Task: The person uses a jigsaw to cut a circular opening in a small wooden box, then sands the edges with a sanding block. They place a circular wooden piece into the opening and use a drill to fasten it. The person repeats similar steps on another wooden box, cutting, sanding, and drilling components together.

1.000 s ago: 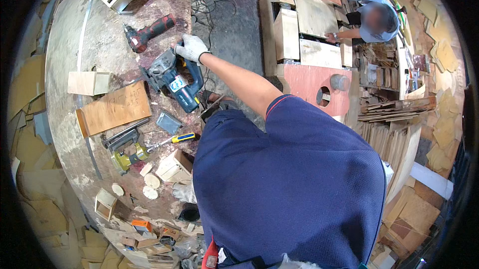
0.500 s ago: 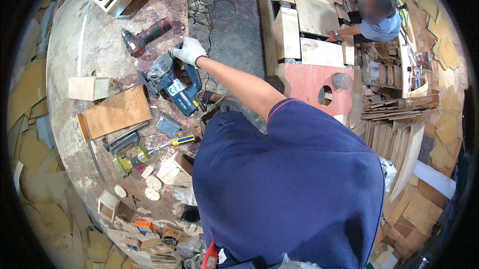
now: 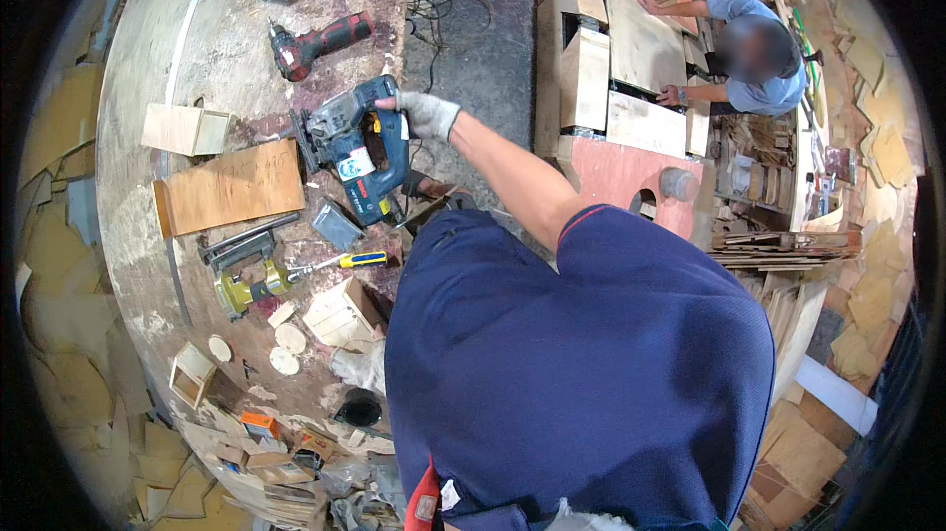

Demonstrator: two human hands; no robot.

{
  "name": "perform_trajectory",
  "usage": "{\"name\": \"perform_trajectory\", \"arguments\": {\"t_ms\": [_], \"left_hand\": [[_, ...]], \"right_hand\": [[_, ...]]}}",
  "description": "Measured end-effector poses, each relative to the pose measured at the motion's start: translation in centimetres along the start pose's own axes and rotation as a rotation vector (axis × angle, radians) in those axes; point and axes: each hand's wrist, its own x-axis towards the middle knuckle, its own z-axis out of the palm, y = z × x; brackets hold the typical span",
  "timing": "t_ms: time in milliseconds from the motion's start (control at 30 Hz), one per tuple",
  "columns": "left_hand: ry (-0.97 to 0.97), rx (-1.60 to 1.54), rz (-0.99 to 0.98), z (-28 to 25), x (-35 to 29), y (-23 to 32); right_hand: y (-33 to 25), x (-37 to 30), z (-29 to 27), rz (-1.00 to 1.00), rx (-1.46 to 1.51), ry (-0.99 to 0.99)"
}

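Observation:
In a light knit glove, my right hand (image 3: pixel 428 116) grips the front top end of the handle of a blue-black jigsaw (image 3: pixel 353 159). The jigsaw's metal base faces left, over the worktable. At the left edge of my shirt, a gloved hand (image 3: pixel 361 367), seemingly my left hand, shows only in part beside a small pale wooden box (image 3: pixel 341 316). Its fingers are too hidden to read. Beyond the jigsaw lies a red-and-black cordless drill (image 3: pixel 315 44). To the left are a brown plywood board (image 3: pixel 236 186) and another wooden box (image 3: pixel 184 129).
A yellow-and-blue screwdriver (image 3: pixel 363 259), a green-yellow nail gun (image 3: pixel 246 287) and round wooden discs (image 3: pixel 289 338) lie on the worktable (image 3: pixel 133 235). Black cables (image 3: pixel 448 4) trail at the far side. Across the gap, another person (image 3: pixel 764 63) handles wooden panels (image 3: pixel 645 38).
My view has shifted, so the table's things sit higher in the picture. My right hand has drawn back slightly to the right, and the jigsaw has turned a little in its grip.

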Motion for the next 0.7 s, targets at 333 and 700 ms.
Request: {"name": "perform_trajectory", "arguments": {"t_ms": [333, 700], "left_hand": [[0.086, -0.134, -0.050, -0.8, -3.9, 3.5], [-0.053, -0.369, -0.167, -1.9, -4.1, 3.9]], "right_hand": [[3.6, -7.2, 13.9, -0.372, -0.690, 0.221], [1.4, -22.7, 24.6, -0.081, -1.767, -0.182]]}}
